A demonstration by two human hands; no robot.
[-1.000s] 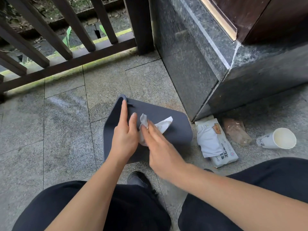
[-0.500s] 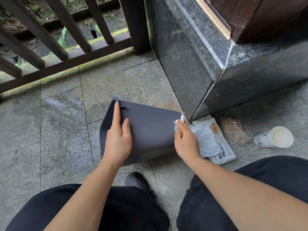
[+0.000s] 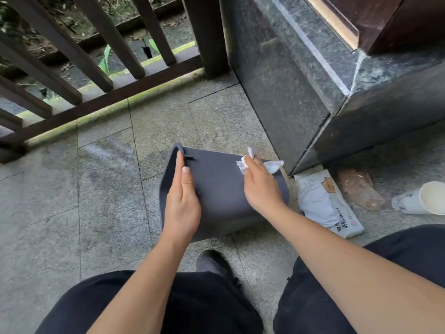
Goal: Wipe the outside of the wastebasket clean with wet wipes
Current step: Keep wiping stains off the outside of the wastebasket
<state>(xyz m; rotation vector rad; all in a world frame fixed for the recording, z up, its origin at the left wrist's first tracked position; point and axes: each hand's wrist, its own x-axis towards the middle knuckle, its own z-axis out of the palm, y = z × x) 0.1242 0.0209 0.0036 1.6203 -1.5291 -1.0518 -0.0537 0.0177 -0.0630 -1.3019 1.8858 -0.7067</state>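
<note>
A dark grey wastebasket (image 3: 219, 186) lies on its side on the stone floor, its rim pointing left. My left hand (image 3: 183, 201) rests flat on its upper side near the rim, fingers stretched along the edge. My right hand (image 3: 261, 186) presses a crumpled white wet wipe (image 3: 250, 162) against the basket's far right part, near its base. Bits of the wipe stick out past my fingers.
A white pack of wet wipes (image 3: 325, 203) lies on the floor right of the basket. Beyond it are a brown plastic wrapper (image 3: 358, 189) and a tipped paper cup (image 3: 423, 198). A dark granite block (image 3: 301, 92) stands behind. A wooden railing (image 3: 96, 68) runs along the back left.
My right hand with the wipe swept from the basket's middle to its right end, then moved slightly up and back onto the top. My left hand stayed on the rim side.
</note>
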